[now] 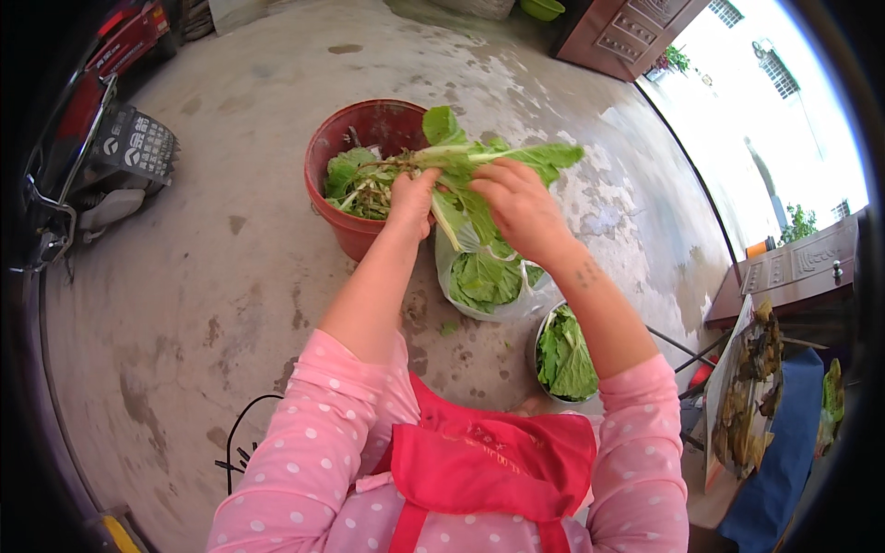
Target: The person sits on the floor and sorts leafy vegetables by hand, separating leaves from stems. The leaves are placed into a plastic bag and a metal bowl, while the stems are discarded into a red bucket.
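Observation:
Near its root end, my left hand (415, 199) grips a leafy green vegetable plant (477, 155) with pale stalks. My right hand (515, 200) is at its leaves, fingers bent; whether they pinch a leaf is hard to see. The root end lies over a red plastic bucket (356, 233), which contains green leaves and stalk scraps (356, 183). Beside the bucket stands a clear plastic bag (477, 310) with green leaves (484, 280) inside. Closer to me, partly behind my right forearm, a round metal basin (536, 345) holds more leaves (567, 356).
A red motor vehicle (128, 41) and a motorbike-like frame with a black printed cover (128, 148) stand at left. Wooden doors (629, 34) border a bright doorway at right. A blue cloth (781, 442) and dried brown leaves (747, 394) are at lower right.

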{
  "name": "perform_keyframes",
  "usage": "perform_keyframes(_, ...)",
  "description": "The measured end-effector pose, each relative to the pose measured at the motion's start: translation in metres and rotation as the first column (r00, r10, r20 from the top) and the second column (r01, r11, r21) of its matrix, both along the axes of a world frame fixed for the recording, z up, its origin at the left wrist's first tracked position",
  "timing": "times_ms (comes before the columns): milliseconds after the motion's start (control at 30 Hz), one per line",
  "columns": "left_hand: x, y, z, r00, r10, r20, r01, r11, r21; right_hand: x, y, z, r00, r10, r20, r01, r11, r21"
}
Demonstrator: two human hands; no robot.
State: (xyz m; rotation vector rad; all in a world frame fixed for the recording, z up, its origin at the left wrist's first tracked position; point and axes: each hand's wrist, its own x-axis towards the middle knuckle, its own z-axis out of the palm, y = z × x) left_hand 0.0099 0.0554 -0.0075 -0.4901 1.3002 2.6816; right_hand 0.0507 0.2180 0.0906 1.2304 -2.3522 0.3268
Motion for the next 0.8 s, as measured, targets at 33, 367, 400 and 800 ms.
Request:
perform_keyframes(33, -0.001, 0.002, -0.003, 1.000, 0.003, -0.027, -0.003, 1.000, 0.007, -0.010, -0.009, -0.006, 1.000, 0.020, -0.003, -0.020, 0.997, 0.068)
perform_keyframes(367, -0.002, -0.010, -0.005, 0.992, 0.039, -0.116, -0.082, 0.915, -0.395, -0.055, -0.050, -0.019, 0.986, -0.121, -0.111, 0.154, 0.914, 0.375)
perform_keyframes(400, -0.005, -0.014, -0.006, 0.986, 0.062, -0.154, -0.135, 0.841, -0.524, -0.059, -0.056, -0.024, 0.982, -0.080, -0.171, 0.138, 0.923, 0.359)
perform_keyframes(800, -0.009, -0.043, -0.007, 0.985, 0.043, -0.168, -0.165, 0.529, -0.832, -0.078, -0.091, -0.009, 0.879, -0.276, 0.389, 0.044, 0.859, 0.511)
